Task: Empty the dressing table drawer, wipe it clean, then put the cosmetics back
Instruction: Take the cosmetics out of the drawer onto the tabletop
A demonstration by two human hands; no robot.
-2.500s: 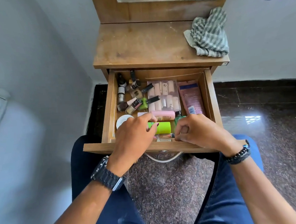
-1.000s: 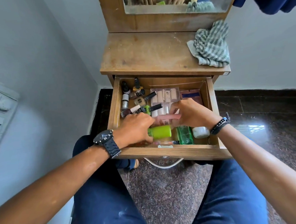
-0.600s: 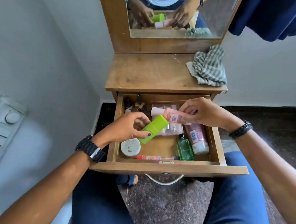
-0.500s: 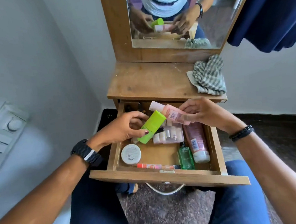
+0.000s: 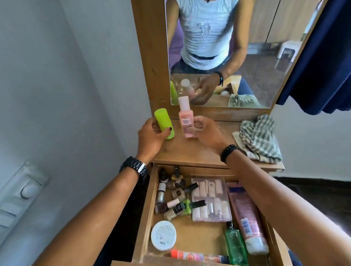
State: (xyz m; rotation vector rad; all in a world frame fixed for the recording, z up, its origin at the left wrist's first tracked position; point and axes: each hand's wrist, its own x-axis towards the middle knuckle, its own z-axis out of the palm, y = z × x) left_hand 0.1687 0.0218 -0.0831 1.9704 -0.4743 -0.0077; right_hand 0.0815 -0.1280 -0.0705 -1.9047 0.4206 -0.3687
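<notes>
My left hand (image 5: 150, 137) grips a lime-green tube (image 5: 163, 121), held upright at the back left of the dressing table top (image 5: 184, 150). Beside it my right hand (image 5: 206, 132) holds a pink bottle (image 5: 185, 120) upright over the same surface. Below my arms the wooden drawer (image 5: 148, 214) stands pulled out. In it lie several nail polish bottles (image 5: 175, 200), a clear pouch of small tubes (image 5: 210, 198), a pink tube (image 5: 247, 216), a green bottle (image 5: 236, 246), a white round jar (image 5: 163, 235) and an orange stick (image 5: 186, 255).
A striped grey cloth (image 5: 257, 139) lies crumpled on the right of the table top. A mirror (image 5: 236, 36) rises behind the table. A wall with a switch panel (image 5: 12, 206) is close on the left, and dark blue fabric (image 5: 330, 51) hangs at the upper right.
Both hands lifted the green tube and the pink bottle out of the drawer and carried them up to the table top, where they are now upright. The camera tilted upward.
</notes>
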